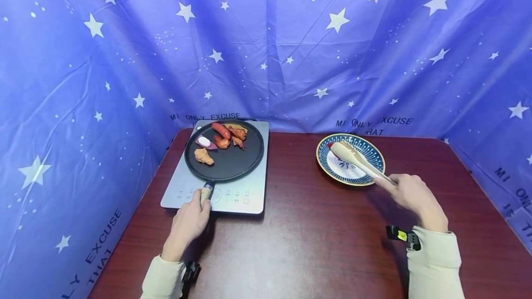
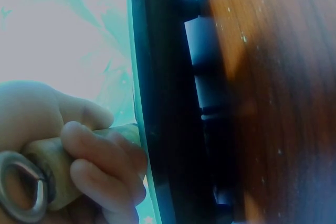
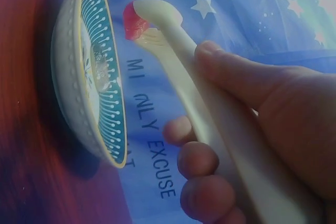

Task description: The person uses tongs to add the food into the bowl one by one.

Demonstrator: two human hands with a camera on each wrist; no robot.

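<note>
My left hand (image 1: 191, 223) grips the wooden handle (image 2: 55, 153) of a black frying pan (image 1: 232, 165). In the pan lie a red sausage (image 1: 221, 131), a fried drumstick (image 1: 203, 156), several browned meat pieces (image 1: 238, 133) and a purple piece with a white top (image 1: 204, 141). My right hand (image 1: 415, 197) holds cream-coloured tongs (image 1: 361, 163), thumb on one arm and fingers curled round the other. Between the tong tips a small red piece (image 3: 134, 22) is pinched, kind unclear. The tips are over a blue-and-white patterned plate (image 1: 376, 158), raised off it in the right wrist view.
Under the pan is a silver induction cooker (image 1: 253, 188) with touch controls at its front. The dark red wooden table (image 1: 307, 239) carries cooker and plate, left and right. Blue star-patterned curtains (image 1: 291, 59) hang close behind the table and along both sides.
</note>
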